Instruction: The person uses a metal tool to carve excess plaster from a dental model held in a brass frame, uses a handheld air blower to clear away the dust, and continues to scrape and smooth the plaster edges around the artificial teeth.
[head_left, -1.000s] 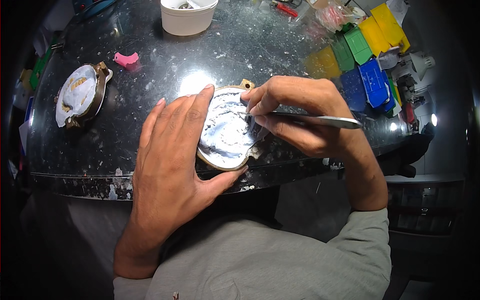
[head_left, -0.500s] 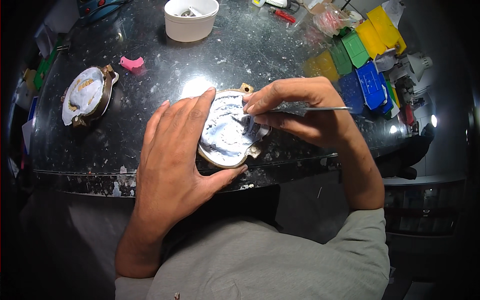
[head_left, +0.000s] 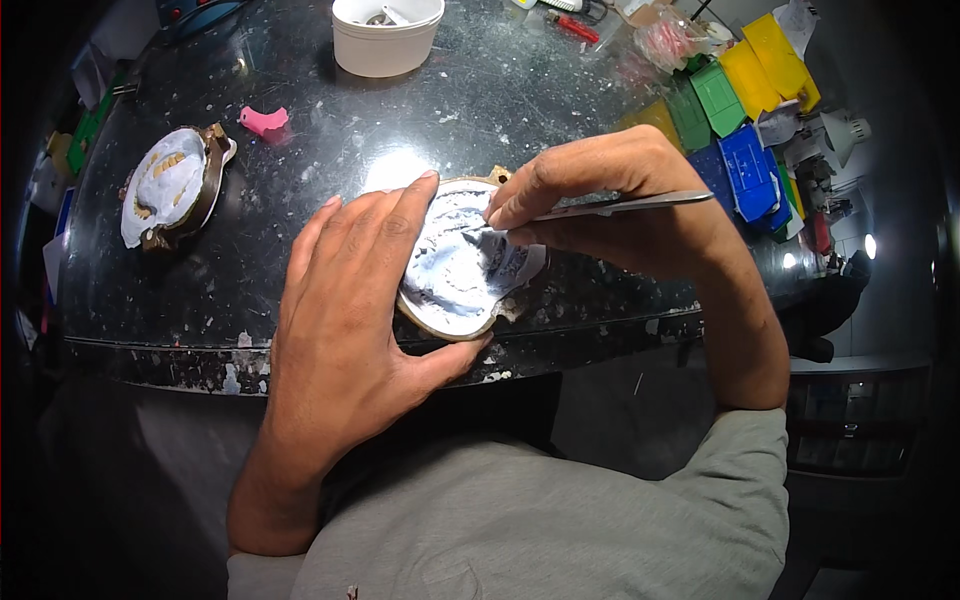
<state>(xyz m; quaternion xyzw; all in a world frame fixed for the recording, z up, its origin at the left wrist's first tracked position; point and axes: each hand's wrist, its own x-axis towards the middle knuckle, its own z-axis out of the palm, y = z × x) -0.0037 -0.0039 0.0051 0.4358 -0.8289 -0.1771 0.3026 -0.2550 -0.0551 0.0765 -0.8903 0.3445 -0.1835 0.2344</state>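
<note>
Near the table's front edge lies a round metal denture flask half, filled with white plaster that has a dark, uneven hollow in it. My left hand is wrapped around its left side, fingers along the far rim and thumb at the near rim. In my right hand is a slim metal carving knife, pinched between thumb and fingers over the plaster's right part. The knife's working tip is hidden by my fingers. A second flask half, its plaster holding tooth-coloured pieces, rests tilted on the left.
A pink curved piece lies beyond my left hand on the dark, speckled table. A white tub with metal things inside stands at the back. Yellow, green and blue bins line the right, near a red-handled tool.
My right hand has risen slightly and turned, so the knife's free end now points further up and right. My left hand keeps its grip on the flask half.
</note>
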